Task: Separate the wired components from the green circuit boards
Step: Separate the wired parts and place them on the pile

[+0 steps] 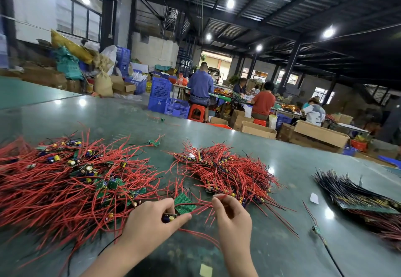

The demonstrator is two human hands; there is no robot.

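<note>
My left hand (149,218) pinches a small wired component with a blue and yellow capacitor (168,218), still joined to a green circuit board (184,203) tilted just above my fingers. My right hand (232,216) pinches red wires (202,208) that run from that board. A big tangled heap of red-wired boards (65,181) lies to the left. A second heap of red-wired parts (225,172) sits behind my right hand.
A stack of boards with dark wires (355,194) lies at the right, with one loose wired part (316,230) in front of it. The green table (130,116) stretches back. Other people sit at far benches among blue crates and cardboard boxes.
</note>
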